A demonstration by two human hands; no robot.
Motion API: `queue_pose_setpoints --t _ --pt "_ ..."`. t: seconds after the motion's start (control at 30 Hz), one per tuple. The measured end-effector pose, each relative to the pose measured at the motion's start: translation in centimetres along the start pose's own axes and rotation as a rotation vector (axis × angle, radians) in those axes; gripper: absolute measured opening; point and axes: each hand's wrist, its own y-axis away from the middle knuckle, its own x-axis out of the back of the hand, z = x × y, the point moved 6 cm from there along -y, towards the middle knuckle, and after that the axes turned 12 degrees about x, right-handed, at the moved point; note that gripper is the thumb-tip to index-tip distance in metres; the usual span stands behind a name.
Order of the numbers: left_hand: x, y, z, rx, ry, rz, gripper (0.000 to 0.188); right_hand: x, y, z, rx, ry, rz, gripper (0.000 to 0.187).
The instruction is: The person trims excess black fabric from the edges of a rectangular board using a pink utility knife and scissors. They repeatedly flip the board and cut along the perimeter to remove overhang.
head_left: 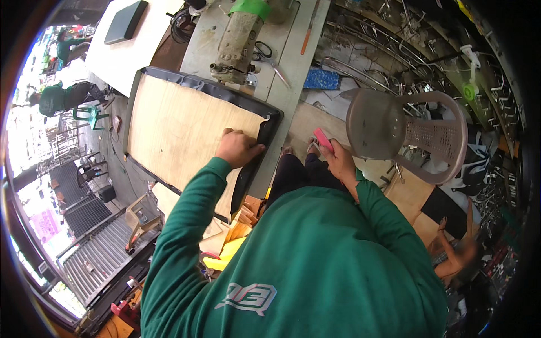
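A wooden board (186,121) with black vinyl folded over its edges lies on the sewing machine table. My left hand (239,149) rests on the board near its right edge, fingers curled and thumb pointing out toward the black vinyl (269,123). Nothing shows in that hand. To the right, away from the board, my right hand (340,161) is closed around a pink bar-shaped object (323,138); its exact kind is unclear.
A sewing machine (236,48) and scissors (270,61) are beyond the board. A plastic chair (377,127) stands on the right, near metal frames (406,45). Another person (453,253) is at the lower right. A dark flat pad (125,22) lies at the upper left.
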Motion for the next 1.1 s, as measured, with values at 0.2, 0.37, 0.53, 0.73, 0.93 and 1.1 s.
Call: queue_pose_setpoints --t 0.2,0.37,0.53,0.73,0.93,1.1 --pt "-0.1 -0.7 -1.8 -0.086 0.154 -0.082 0.046 -2.1 2.2 -1.4 -0.196 -0.223 -0.093 0.051" --pt "-0.7 -1.4 -3.4 -0.155 0.209 -0.048 0.03 -7.0 1.2 -6.8 0.241 -0.161 -0.257 0.043" --pt "2.0 -1.5 -3.6 -0.222 0.283 -0.11 0.033 -11.7 -1.9 -12.6 0.263 0.247 -0.399 0.047" --pt "6.2 0.9 0.5 -0.347 1.0 0.261 0.017 -12.2 -3.0 -15.6 0.246 0.587 -0.317 0.044" --pt "1.6 2.8 6.5 -0.255 1.371 0.294 0.025 -12.9 -2.0 -12.2 0.423 0.529 -0.248 0.045" --pt "1.1 7.0 5.6 -0.105 1.023 0.497 0.032 -11.0 3.7 -8.9 0.267 0.355 -0.074 0.049"
